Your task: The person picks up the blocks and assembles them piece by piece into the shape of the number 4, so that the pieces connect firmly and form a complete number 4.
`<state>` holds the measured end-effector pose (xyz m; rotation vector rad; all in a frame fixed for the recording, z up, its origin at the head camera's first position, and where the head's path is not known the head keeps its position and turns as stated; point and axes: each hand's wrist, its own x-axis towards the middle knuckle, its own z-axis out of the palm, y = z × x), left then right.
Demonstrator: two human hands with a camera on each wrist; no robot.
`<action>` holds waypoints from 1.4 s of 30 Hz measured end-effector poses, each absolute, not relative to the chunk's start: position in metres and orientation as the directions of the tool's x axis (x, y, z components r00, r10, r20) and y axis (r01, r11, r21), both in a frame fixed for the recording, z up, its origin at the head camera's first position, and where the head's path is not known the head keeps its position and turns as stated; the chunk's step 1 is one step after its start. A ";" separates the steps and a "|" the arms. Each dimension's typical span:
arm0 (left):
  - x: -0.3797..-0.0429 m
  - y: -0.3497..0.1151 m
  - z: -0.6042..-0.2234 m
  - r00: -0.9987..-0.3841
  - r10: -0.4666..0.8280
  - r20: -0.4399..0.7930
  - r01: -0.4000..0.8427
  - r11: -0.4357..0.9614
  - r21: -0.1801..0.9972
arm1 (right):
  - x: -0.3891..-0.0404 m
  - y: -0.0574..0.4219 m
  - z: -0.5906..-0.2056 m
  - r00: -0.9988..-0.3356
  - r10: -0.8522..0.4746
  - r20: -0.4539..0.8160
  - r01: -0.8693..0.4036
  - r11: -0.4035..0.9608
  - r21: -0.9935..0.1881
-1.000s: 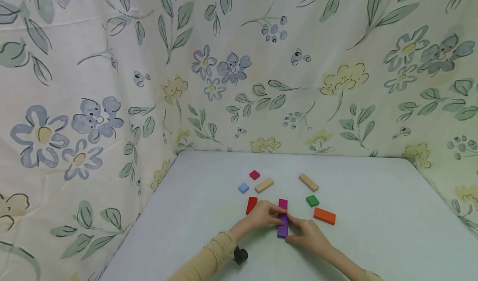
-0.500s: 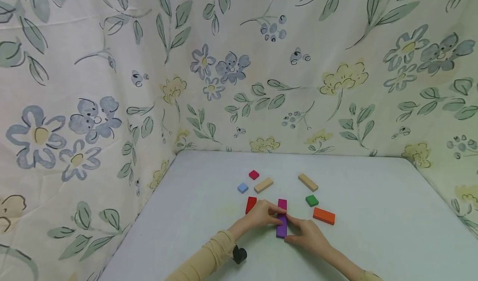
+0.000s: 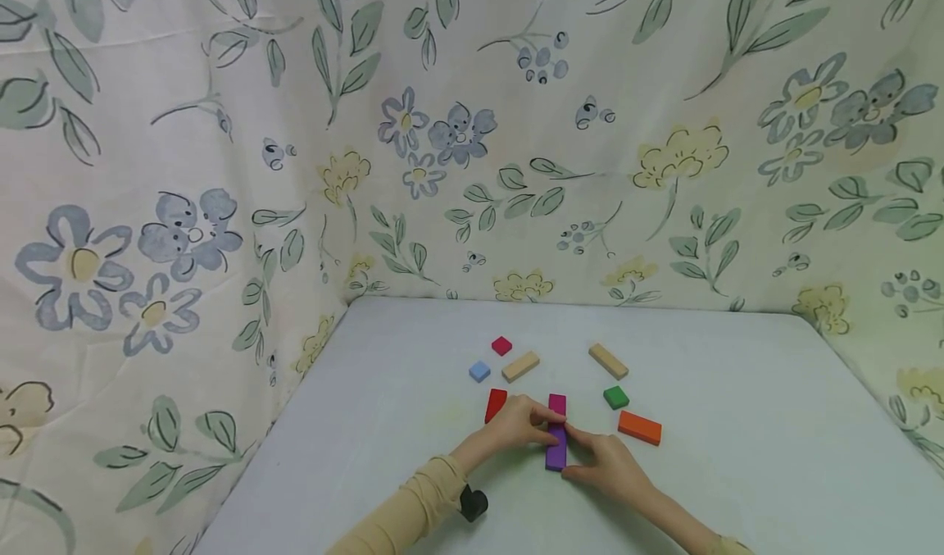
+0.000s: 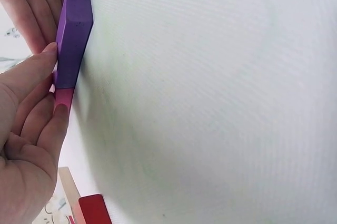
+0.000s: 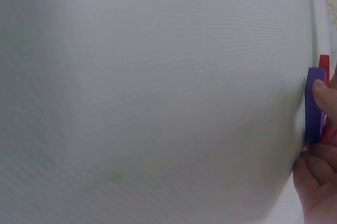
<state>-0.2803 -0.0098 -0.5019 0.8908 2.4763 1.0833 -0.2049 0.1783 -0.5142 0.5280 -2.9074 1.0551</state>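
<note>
Sleeves (image 3: 413, 506) reach in from the table's near side, and a small black object (image 3: 474, 504), its kind unclear, shows beside the left one. Next comes the purple block (image 3: 556, 457), lying on the table (image 3: 737, 391) between the two hands, its long axis running toward the far edge. The right hand (image 3: 612, 461) holds it from the right-edge side, thumb at the near end, fingers along the flank. The left hand (image 3: 516, 420) comes from the left-edge side and pinches at the joint, with fingertips on both the purple block and the magenta block (image 3: 557, 403), which continues the line end to end toward the far edge. So both hands are in contact; the right is nearer the purple end, the left nearer the magenta one. Fingers hide part of the seam.

Around them, the left hand partly covers a red block (image 3: 496, 403), the closest obstacle on that side. Toward the right edge lie an orange block (image 3: 639, 427) and, a little farther, a green cube (image 3: 616, 397), both apart from the right hand. Beyond are a light blue cube (image 3: 479, 371), two slanted natural-wood blocks (image 3: 520, 366) and a crimson cube (image 3: 501, 346), nearest the far edge. Floral cloth (image 3: 487, 235) hangs behind that edge.
</note>
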 end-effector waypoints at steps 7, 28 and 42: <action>-0.280 -0.009 -0.501 -0.770 0.638 -0.030 0.419 0.540 0.730 | -0.205 0.180 -0.515 -0.947 -0.303 0.107 -0.299 0.707 -0.641; -0.281 -0.010 -0.500 -0.787 0.616 -0.039 0.383 0.535 0.753 | -0.210 0.214 -0.481 -0.929 -0.281 0.241 -0.357 0.509 -0.783; -0.281 -0.011 -0.502 -0.792 0.609 -0.039 0.383 0.546 0.745 | -0.229 0.249 -0.440 -0.934 -0.180 0.310 -0.353 0.604 -0.714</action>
